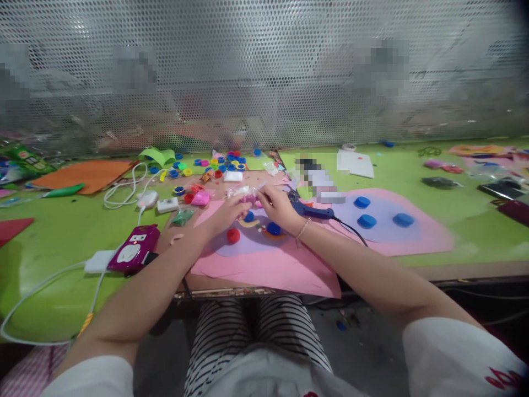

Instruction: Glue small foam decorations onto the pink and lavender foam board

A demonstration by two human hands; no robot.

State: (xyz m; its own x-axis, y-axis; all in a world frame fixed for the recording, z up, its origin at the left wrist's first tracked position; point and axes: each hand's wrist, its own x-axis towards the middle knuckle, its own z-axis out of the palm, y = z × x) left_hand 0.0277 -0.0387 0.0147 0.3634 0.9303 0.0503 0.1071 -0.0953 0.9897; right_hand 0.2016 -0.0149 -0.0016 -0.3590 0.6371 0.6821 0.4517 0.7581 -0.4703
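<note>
Both hands meet over a pink paper sheet (264,270) with a lilac shape on it. My left hand (233,212) has its fingers bent against a small clear plastic bag (248,194) with something pinkish inside. On the bag's right side, my right hand (276,204) pinches its edge. Just below the hands, blue caps (273,228) and a red cap (233,236) rest on the lilac paper, beside a pale curved piece (249,224). The bag's exact contents are too small to make out.
A blue glue gun (314,212) with a black cord lies right of my right hand. Farther right, blue caps (366,221) sit on a second pink sheet (438,237). A magenta power strip (134,249) with white cables is at left. Coloured caps (231,161) lie behind, before a perforated metal panel (256,71).
</note>
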